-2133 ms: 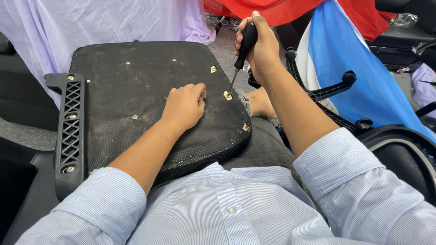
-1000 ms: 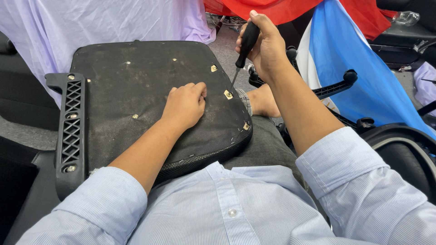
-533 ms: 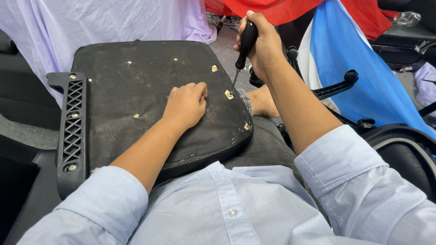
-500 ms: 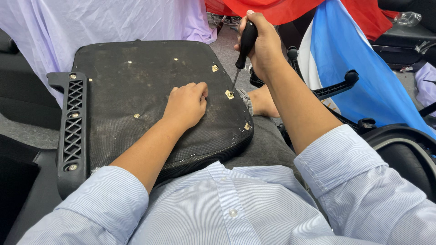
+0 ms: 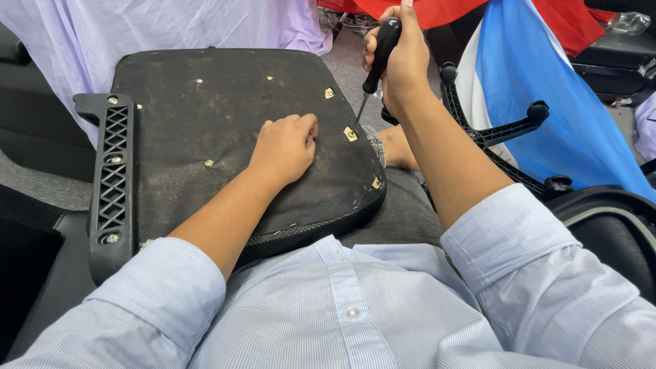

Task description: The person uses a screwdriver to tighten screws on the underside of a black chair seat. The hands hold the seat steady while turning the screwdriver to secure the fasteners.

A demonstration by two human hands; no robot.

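Note:
An upturned black chair seat [image 5: 205, 116] lies across my lap, its dusty underside facing up. My left hand [image 5: 283, 145] rests flat on it, fingers loosely curled, holding nothing. My right hand [image 5: 400, 58] grips a black-handled screwdriver [image 5: 374, 65], held nearly upright. Its tip meets a small brass-coloured bracket [image 5: 350, 133] near the seat's right edge, just right of my left fingertips. Two similar brackets [image 5: 376, 182] sit along the same edge.
A black plastic armrest [image 5: 111, 178] with a lattice pattern is fixed to the seat's left side. A black chair base with castors [image 5: 506, 130] lies to the right. Blue-and-white cloth [image 5: 547, 96], red cloth and white fabric [image 5: 171, 27] hang behind.
My right hand has shifted slightly on the screwdriver handle while the tip stays at the same bracket. My left hand and the seat have not moved.

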